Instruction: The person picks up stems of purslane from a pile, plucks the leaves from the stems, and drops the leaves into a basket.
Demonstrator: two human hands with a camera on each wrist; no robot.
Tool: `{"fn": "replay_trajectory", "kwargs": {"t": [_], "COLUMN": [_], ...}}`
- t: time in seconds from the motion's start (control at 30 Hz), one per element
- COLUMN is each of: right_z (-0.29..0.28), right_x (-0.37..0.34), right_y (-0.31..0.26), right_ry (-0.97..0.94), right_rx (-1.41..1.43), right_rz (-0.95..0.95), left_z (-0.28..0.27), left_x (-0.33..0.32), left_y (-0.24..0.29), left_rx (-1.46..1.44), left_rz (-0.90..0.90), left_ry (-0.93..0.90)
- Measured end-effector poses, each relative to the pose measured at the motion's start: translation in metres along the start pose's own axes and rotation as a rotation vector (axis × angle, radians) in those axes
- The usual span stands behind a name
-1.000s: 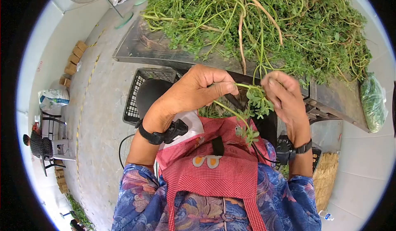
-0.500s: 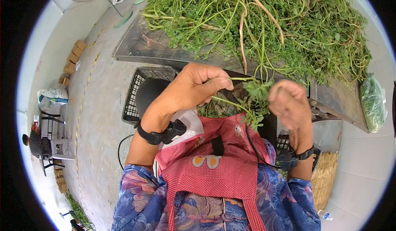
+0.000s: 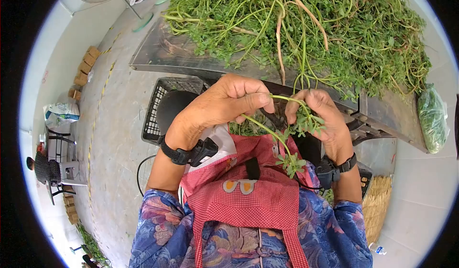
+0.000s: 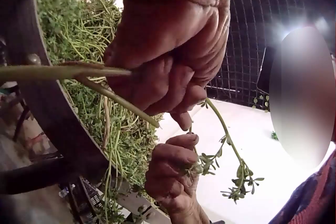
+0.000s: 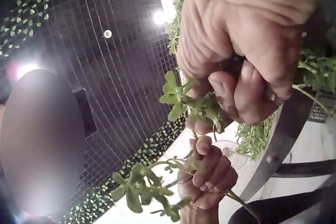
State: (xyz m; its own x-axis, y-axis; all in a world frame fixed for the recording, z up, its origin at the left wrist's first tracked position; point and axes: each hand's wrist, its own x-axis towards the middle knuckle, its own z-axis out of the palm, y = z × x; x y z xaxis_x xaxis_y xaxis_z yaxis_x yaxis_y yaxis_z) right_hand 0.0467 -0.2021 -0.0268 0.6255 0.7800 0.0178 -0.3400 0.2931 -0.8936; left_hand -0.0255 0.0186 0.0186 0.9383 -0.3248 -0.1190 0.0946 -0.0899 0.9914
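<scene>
My left hand [image 3: 232, 100] grips a forked purslane sprig [image 3: 265, 126] between thumb and curled fingers, in front of my apron. In the left wrist view the thick bare stem [image 4: 58, 71] runs out of one side of the fist, and thinner leafy shoots leave the other side. Just to the right, my right hand [image 3: 322, 115] pinches one shoot close to its leafy tip [image 5: 176, 98]. The second shoot hangs free below, ending in a leaf cluster [image 3: 290, 164]. My fingers partly hide where the stem forks.
A large heap of purslane [image 3: 311, 33] covers most of the metal table [image 3: 177, 67], with stems and roots hanging over its near edge. Left of my lap stands a black plastic crate [image 3: 154, 117]. A bag of greens [image 3: 432, 119] lies at the table's right end. Further left are cardboard boxes [image 3: 86, 67].
My right hand moved off to the right, blurred, then came back left onto the upper shoot. My left hand has stayed almost in place, holding the sprig.
</scene>
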Motion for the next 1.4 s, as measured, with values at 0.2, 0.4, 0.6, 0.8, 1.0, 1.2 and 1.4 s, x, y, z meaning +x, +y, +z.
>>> {"fn": "replay_trajectory", "kwargs": {"t": [0.2,0.4,0.6,0.8,1.0,1.2,1.4], "right_z": [-0.004,0.004,-0.021,0.001,0.007,0.007,-0.029], "right_x": [-0.004,0.013,0.004,-0.004,-0.008,0.006,-0.014], "right_y": [-0.008,0.012,-0.023,-0.013,-0.009,-0.005,-0.049], "right_ry": [-0.007,0.476,0.625,0.222,0.133,0.633,0.531], "right_rx": [-0.208,-0.590,-0.240,-0.175,-0.793,-1.092,0.409], "right_rz": [0.124,-0.273,-0.250,0.020,-0.075,-0.438,-0.301], "left_z": [0.004,0.016,0.007,0.005,0.007,0.021,0.010], "left_x": [0.005,0.016,0.000,0.011,0.013,0.018,0.015], "left_y": [0.002,-0.014,-0.001,-0.012,-0.013,-0.009,-0.019], "left_rx": [0.139,0.228,0.274,0.241,0.210,0.259,0.092], "left_rz": [0.028,0.112,0.028,0.079,0.191,0.129,0.282], "left_ry": [-0.065,0.037,0.083,0.092,0.122,0.118,0.246]}}
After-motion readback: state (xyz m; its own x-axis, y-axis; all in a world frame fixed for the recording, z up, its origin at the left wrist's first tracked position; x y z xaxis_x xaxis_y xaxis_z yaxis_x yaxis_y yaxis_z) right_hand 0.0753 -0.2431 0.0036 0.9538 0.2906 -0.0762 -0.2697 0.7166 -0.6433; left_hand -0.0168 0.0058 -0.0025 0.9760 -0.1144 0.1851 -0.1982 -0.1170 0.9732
